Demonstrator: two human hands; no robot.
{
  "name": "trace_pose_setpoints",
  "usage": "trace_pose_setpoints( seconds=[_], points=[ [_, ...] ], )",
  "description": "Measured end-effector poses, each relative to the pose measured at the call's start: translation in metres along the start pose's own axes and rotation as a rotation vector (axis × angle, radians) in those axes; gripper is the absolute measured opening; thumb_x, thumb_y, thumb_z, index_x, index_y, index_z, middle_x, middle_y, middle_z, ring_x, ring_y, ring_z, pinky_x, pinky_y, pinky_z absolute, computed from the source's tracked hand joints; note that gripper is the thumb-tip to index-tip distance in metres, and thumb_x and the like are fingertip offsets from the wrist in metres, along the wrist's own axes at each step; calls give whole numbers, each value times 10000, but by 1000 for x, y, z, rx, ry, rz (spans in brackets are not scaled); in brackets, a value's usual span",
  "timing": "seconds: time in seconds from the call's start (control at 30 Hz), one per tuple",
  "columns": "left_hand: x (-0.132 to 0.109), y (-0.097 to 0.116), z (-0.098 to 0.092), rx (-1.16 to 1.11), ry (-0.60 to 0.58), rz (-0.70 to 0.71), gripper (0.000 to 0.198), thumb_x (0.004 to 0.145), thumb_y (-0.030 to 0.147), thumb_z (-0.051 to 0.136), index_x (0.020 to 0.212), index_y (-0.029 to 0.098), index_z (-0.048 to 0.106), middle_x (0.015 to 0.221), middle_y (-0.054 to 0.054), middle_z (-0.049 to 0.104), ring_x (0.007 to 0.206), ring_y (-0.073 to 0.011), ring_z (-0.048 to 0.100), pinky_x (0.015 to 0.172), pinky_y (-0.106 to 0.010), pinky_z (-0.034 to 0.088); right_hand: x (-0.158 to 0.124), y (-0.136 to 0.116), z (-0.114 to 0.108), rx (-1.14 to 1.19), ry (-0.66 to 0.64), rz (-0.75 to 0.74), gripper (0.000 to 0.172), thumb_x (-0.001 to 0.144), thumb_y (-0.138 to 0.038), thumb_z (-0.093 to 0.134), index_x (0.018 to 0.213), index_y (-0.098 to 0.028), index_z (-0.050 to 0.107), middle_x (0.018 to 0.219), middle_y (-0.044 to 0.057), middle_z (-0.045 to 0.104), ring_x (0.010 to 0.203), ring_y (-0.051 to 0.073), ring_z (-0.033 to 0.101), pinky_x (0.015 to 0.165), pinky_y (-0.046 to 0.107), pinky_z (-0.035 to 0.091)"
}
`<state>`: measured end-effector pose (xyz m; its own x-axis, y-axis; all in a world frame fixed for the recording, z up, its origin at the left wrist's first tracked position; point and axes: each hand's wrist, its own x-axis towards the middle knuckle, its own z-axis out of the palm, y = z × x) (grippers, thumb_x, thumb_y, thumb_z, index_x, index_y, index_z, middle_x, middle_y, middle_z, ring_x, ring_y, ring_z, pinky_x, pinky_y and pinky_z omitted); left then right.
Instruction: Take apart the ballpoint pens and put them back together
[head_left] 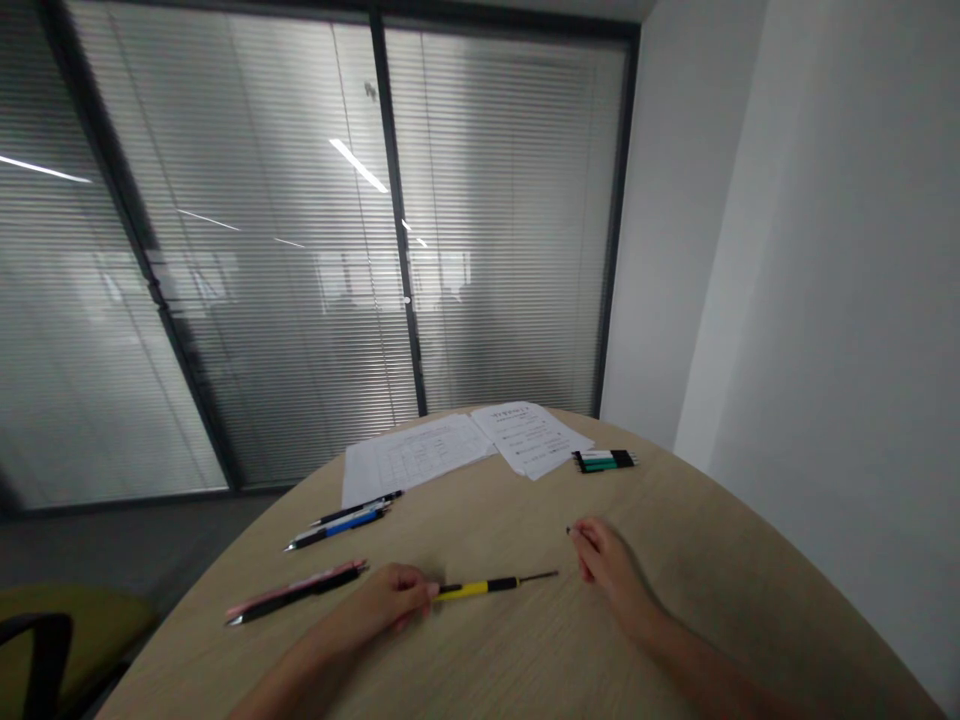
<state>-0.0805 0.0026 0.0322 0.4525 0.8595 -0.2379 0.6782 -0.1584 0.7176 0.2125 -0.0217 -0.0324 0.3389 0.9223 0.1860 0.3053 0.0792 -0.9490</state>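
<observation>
Low on the near half of the desk [510, 680], left hand [401, 595] has its fingers pinched on the left end of a yellow-and-black pen [480, 588]; can't tell if the pen touches the wood. Thin dark rod [538, 576] sticks out its right end, toward the right hand [600, 560], whose fingers are narrow, apparently on a small dark piece [568, 530], too small to identify. Pen is probably light, stiff, maybe slippery; rod looks the fragile bit, so best gripped on the yellow barrel or the black section. Beside the left hand, pink pen [270, 598] and black pen [300, 594]. Farther, blue pen [341, 528]. Beyond, paper sheets [420, 455], dark-and-green pens [606, 461] to their right; then blinds [510, 250].
</observation>
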Motion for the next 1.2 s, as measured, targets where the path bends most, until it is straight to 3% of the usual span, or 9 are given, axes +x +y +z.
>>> trace_pose_setpoints(
  seconds=[0.2,0.4,0.7,0.87,1.0,1.2],
  points=[
    [3,-8,-3,-37,-18,20,441,655,592,464,590,169,571,438,57,394,415,-91,311,422,-206,194,-3,-10,-13,-656,-90,-338,90,744,-218,453,736,-219,542,762,26,582,697,163,533,619,259,363],
    [4,-10,-5,-63,-21,44,408,686,551,467,606,161,557,466,55,404,429,-84,299,427,-201,193,-2,-17,-24,-970,-122,-406,157,742,-124,398,755,-190,539,836,63,560,790,182,515,685,273,367],
    [12,-24,-5,-58,-45,72,394,646,556,507,589,167,479,482,56,426,449,-83,317,434,-195,213,3,-6,-24,-1011,-168,-496,170,755,-124,399,758,-171,563,825,69,555,806,186,503,728,291,373],
    [8,-18,-5,-56,-45,73,390,633,552,508,616,162,490,496,56,429,472,-93,345,461,-201,246,-3,-17,-24,-945,-146,-602,210,739,-146,457,903,-179,583,867,74,543,864,205,479,765,321,374],
    [9,-18,-5,-51,-49,64,370,624,535,518,611,167,484,492,58,433,472,-95,352,461,-201,250,-16,-30,-19,-870,-261,-733,180,757,-158,489,893,-219,591,853,43,547,843,182,477,756,307,370],
    [15,-30,-4,-41,-61,111,337,656,500,518,641,164,496,515,56,455,471,-87,354,453,-194,253,-23,-26,-8,-872,-364,-736,120,738,-159,568,828,-228,603,876,15,558,859,167,482,755,294,373]
  ],
)
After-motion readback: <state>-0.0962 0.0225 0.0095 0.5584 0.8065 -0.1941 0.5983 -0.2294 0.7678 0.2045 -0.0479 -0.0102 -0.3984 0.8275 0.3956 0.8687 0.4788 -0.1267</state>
